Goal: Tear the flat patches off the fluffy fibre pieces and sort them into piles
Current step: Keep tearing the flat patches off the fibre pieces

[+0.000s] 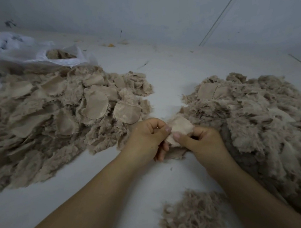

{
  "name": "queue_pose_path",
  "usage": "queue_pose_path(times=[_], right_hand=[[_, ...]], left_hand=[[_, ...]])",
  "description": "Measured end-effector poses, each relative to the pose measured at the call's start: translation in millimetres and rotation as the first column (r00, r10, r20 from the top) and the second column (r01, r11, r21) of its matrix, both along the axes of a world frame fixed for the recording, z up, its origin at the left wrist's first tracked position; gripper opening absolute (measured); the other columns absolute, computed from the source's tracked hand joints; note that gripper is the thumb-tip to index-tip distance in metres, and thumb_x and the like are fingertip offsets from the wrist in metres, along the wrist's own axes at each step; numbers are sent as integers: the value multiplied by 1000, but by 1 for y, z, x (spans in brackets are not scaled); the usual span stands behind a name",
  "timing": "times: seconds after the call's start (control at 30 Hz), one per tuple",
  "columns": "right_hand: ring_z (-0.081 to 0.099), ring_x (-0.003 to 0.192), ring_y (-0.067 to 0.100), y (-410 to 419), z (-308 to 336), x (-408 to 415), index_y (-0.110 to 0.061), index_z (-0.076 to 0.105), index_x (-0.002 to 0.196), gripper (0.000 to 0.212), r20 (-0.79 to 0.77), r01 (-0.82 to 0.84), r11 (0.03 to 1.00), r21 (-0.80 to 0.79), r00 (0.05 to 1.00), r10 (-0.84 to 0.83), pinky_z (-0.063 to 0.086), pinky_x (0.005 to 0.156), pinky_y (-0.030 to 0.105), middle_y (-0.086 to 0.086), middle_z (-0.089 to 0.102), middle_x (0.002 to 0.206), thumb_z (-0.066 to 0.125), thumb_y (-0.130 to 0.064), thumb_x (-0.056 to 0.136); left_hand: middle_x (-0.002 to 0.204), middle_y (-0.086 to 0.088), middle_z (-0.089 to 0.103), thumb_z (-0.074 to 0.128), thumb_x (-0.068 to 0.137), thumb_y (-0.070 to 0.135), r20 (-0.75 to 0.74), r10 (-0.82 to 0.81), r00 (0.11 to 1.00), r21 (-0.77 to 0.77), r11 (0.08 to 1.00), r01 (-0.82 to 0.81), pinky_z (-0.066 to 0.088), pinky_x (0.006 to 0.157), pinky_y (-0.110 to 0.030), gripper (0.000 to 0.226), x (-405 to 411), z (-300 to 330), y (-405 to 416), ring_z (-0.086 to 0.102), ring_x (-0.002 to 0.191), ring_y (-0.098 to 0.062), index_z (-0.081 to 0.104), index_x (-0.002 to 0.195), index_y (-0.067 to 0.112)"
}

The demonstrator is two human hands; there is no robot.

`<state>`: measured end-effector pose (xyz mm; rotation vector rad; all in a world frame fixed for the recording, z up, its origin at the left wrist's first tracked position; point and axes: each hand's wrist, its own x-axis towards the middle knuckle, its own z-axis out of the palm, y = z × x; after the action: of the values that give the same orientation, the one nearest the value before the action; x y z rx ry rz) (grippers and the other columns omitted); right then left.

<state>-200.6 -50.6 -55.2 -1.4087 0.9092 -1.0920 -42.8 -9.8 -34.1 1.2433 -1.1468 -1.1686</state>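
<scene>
My left hand (146, 138) and my right hand (202, 141) meet at the centre, both pinching one beige fibre piece (180, 129) with its flat patch side facing up. Its fluffy underside hangs below between the hands (176, 153). A wide pile of fluffy pieces with flat mesh patches showing (53, 113) spreads on the left. A big heap of fluffy fibre (253, 114) lies on the right, touching my right hand. A smaller fluffy pile (192, 219) sits near the bottom, beside my right forearm.
A clear plastic bag (33, 53) holding more beige fibre lies at the back left. The white floor (162, 75) runs between the piles, with small scraps near the pale wall (153, 11) behind.
</scene>
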Motion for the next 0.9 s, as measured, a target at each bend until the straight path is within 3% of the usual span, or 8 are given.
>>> queue_pose_path(times=[0.23, 0.4, 0.5, 0.6, 0.67, 0.73, 0.83, 0.9], right_hand=[[62, 76, 25, -6, -4, -1, 5, 68, 69, 23, 25, -27, 999, -36, 999, 28, 52, 76, 40, 17, 65, 79, 67, -3, 90], [68, 85, 28, -5, -5, -1, 2, 72, 71, 20, -24, -28, 998, -62, 999, 26, 55, 80, 37, 23, 68, 89, 68, -5, 89], [70, 98, 18, -6, -4, 1, -11, 74, 65, 30, -20, 15, 1000, -20, 1000, -16, 55, 87, 28, 9, 74, 99, 64, 1, 91], [69, 85, 2, -6, 0, 1, -17, 72, 57, 43, 4, 63, 997, 32, 998, -63, 52, 72, 17, -10, 77, 90, 60, -1, 95], [70, 86, 3, -7, 2, 1, -17, 71, 59, 41, 41, 116, 988, 103, 992, -120, 51, 72, 20, -11, 77, 90, 59, -8, 97], [71, 91, 7, -8, 3, -1, -19, 72, 59, 43, 90, 174, 971, 161, 978, -190, 51, 80, 23, -8, 78, 89, 57, -12, 99], [73, 89, 8, -8, 7, -1, -17, 71, 61, 44, 221, 179, 962, 206, 949, -224, 54, 82, 18, -3, 78, 84, 54, -9, 100], [74, 88, 9, -8, 7, 0, -17, 70, 65, 41, 254, 176, 963, 205, 941, -226, 56, 79, 16, -1, 78, 84, 52, -7, 101]], left_hand=[[50, -12, 56, 52, 100, 17, -90, 55, 994, -24, 998, -57, 30, 37, -19, 37, 2, -3, -1, 41, 31, -21, 60, 64, 22], [50, -9, 56, 59, 96, 23, 3, 61, 998, -1, 998, -61, 35, 39, -21, 33, 1, -5, -2, 45, 36, -21, 58, 89, -9], [44, 0, 52, 57, 97, 11, -34, 199, 979, -70, 977, -201, 35, 36, -18, 23, 0, -3, 0, 42, 34, -11, 60, 76, 1], [48, 2, 51, 62, 90, 0, -3, 412, 911, -142, 902, -408, 36, 41, -18, 26, 15, 6, -4, 43, 40, -9, 57, 69, 14], [57, 2, 52, 62, 83, -5, 255, 568, 782, -235, 821, -520, 39, 47, -23, 27, 31, 8, -6, 45, 47, -13, 55, 71, 18], [58, 6, 48, 57, 79, 0, 563, 629, 536, -350, 769, -535, 33, 46, -25, 21, 42, 11, -2, 44, 48, -12, 52, 73, 19], [59, 5, 47, 62, 75, 1, 744, 601, 292, -468, 781, -414, 22, 47, -23, 23, 38, 15, 7, 43, 49, -14, 52, 63, 19], [68, -8, 56, 67, 68, -2, 796, 576, 188, -540, 815, -209, 33, 50, -30, 14, 29, 13, 8, 53, 63, -29, 60, 65, 9]])
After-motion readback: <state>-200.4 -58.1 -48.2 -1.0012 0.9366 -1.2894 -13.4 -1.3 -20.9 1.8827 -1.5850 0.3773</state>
